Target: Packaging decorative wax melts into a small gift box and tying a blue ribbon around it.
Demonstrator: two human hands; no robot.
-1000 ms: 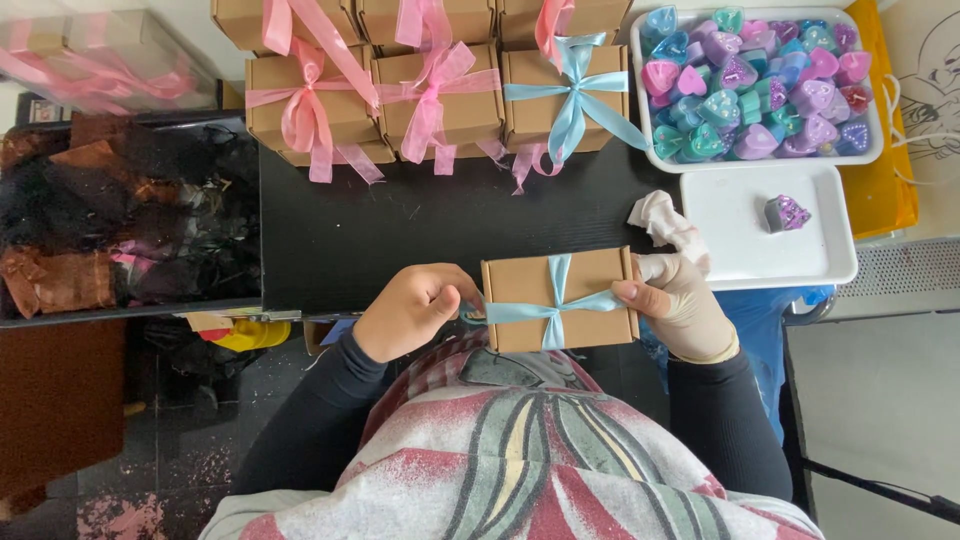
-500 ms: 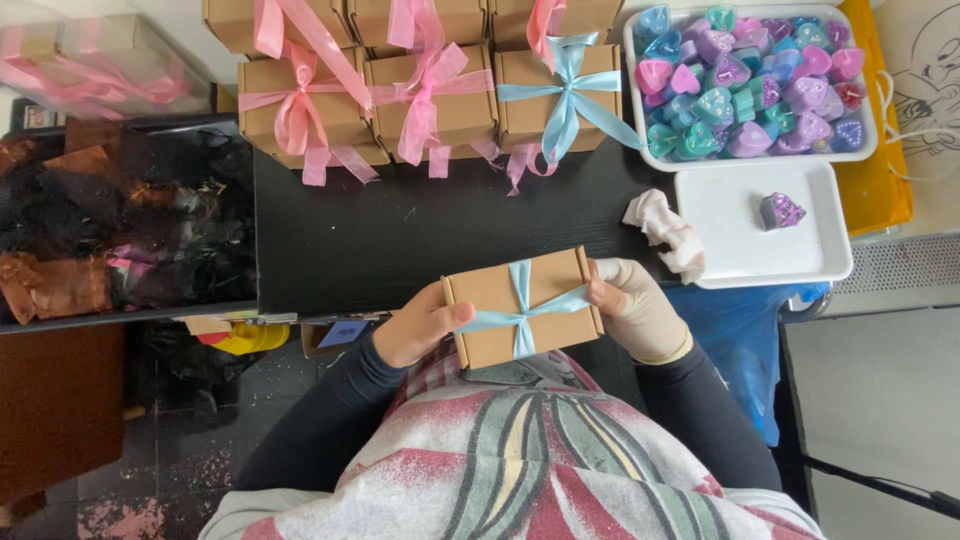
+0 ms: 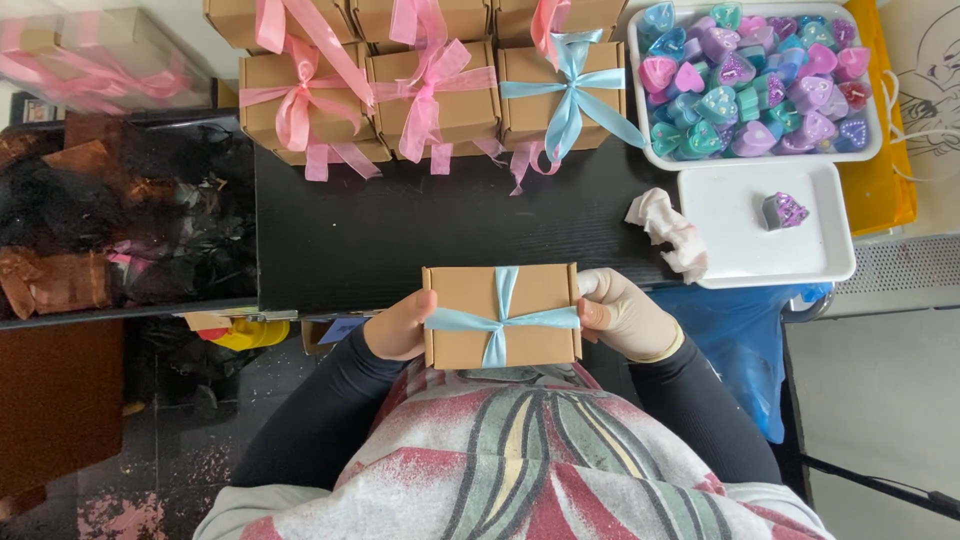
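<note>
Both hands, left (image 3: 398, 328) and right (image 3: 620, 315), gripping blue-ribboned brown box (image 3: 500, 316)

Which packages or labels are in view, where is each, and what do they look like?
Brown cardboard box with light blue ribbon: flat, rectangular, held between left hand and gloved right hand.
Pink-ribboned brown boxes: stacked at the table's far edge.
Blue-bowed brown box: right end of that row.
No labels or screens.

brown box (image 3: 530, 300), light blue ribbon (image 3: 497, 322)
</note>
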